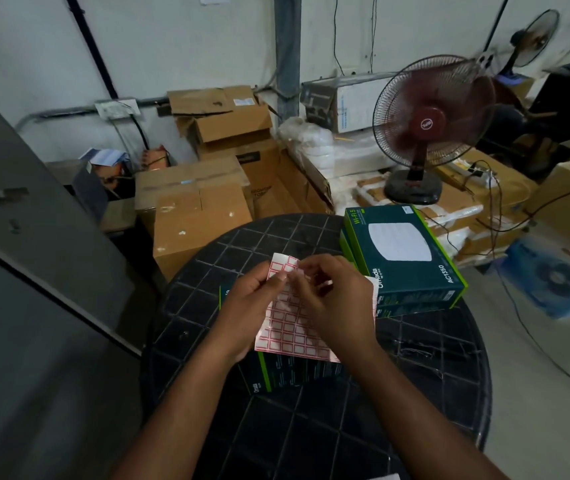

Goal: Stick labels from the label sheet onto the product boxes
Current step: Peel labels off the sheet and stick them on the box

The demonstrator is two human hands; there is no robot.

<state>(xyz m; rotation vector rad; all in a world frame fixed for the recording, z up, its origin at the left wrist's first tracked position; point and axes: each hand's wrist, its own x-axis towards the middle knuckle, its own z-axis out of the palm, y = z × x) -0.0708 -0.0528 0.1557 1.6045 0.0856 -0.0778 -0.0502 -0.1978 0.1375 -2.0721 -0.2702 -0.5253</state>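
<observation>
Directly beneath both hands lies 1 box (276, 374) on the table (415, 393), while the left hand (246, 308) pinches the sheet (290, 327) and the right hand (337, 299) pinches at a label near its top edge.

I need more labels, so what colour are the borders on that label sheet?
Red borders around white labels on the label sheet, seen best in the head view.

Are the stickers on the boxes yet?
None that I can see. The box on the right has no red sticker. Both hands, left hand and right hand, hold the label sheet above another box, seemingly picking at a label. All sticking remains.
</observation>
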